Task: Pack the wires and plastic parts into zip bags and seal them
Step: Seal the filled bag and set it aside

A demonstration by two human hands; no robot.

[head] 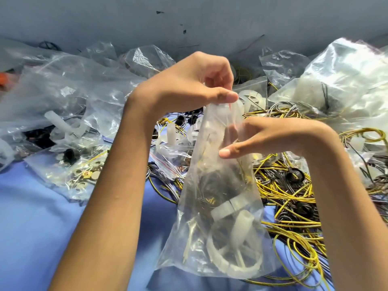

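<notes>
Packing looks nearly done for one zip bag (220,206), which hangs upright above the near middle of the blue cloth (42,217), lifted clear of the clutter. The left hand (189,85) pinches the bag's top between thumb and curled fingertips, bunching the mouth to a narrow point. That probably lets the load drop to the bottom and draws the two lips together for sealing.

The right hand (279,139) grips the bag just below. Its thumb (225,153) lies across the front of the film, and the other fingers show dimly through the plastic behind it, so the film is clamped between them. This hold likely steadies the neck and flattens it for pressing the zip strip shut. Whether any of the strip is closed cannot be told.

Inside, a white plastic ring (235,259) and other pale plastic pieces sit at the bottom, with a dark wire coil (212,185) above them.

Loose yellow wires (289,196) sprawl over the right side of the cloth, mixed with small black parts, so more packing seems to remain. Filled bags (79,164) lie along the left side. A large clear bag (346,80) sits at the far right corner, by the grey wall (189,17).
</notes>
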